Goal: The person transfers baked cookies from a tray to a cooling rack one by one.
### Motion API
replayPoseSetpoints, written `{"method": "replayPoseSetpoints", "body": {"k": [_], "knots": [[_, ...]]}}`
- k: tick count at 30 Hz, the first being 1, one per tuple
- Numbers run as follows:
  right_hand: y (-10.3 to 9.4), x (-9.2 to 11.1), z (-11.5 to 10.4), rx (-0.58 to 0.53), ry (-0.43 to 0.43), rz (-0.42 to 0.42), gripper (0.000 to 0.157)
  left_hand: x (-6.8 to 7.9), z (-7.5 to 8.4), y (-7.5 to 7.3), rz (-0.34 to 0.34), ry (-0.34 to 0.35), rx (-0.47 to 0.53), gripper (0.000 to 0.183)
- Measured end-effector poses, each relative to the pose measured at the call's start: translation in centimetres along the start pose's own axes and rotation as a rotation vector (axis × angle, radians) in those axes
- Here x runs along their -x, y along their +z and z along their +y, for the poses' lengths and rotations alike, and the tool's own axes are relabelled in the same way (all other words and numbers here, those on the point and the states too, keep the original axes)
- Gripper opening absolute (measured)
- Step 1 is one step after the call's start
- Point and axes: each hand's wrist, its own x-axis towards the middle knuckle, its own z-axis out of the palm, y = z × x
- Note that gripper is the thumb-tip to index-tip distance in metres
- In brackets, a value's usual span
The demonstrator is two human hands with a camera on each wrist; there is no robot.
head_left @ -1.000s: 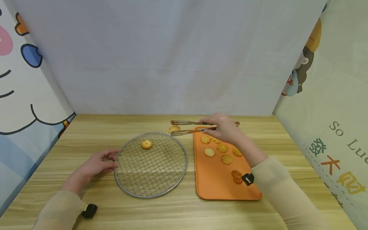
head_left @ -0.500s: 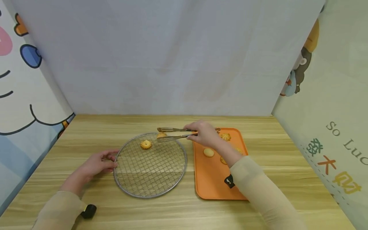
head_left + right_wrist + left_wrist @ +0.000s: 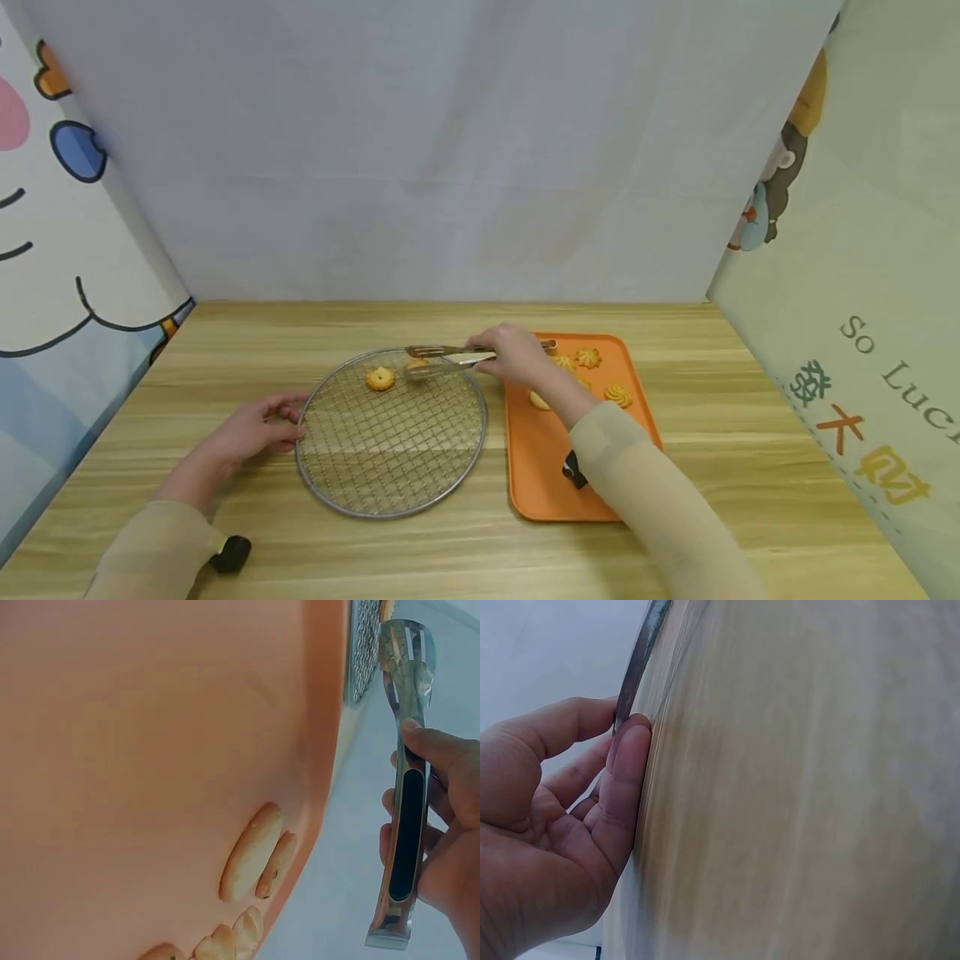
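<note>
Right hand has its fingers wrapped round the metal tongs, with a cookie between the tips left of that grip, over the far side of the wire rack; can't tell if they're squeezing it. Left hand pinches the rack's edge, and the orange tray is right of the tongs.

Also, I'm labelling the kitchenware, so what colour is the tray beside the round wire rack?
The tray is orange; the head view shows it best.
</note>
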Motion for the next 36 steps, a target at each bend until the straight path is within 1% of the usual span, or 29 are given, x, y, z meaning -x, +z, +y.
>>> {"method": "replayPoseSetpoints", "body": {"k": [11,19,25,36], "knots": [[0.1,-0.9,0.1,0.012,0.072,-0.09,0.036,0.0,-0.2,0.0,-0.003,-0.001,0.015,0.066],[-0.1,-0.8,0.1,-0.011,0.077,-0.111,0.037,0.0,-0.2,0.0,-0.008,-0.009,0.013,0.067],[-0.8,-0.5,-0.1,-0.041,0.074,-0.12,0.041,0.0,-0.1,0.0,-0.011,-0.008,0.017,0.067],[-2.9,0.1,0.0,-0.114,0.062,-0.134,0.043,0.1,0.1,0.0,-0.009,-0.004,0.021,0.067]]}}
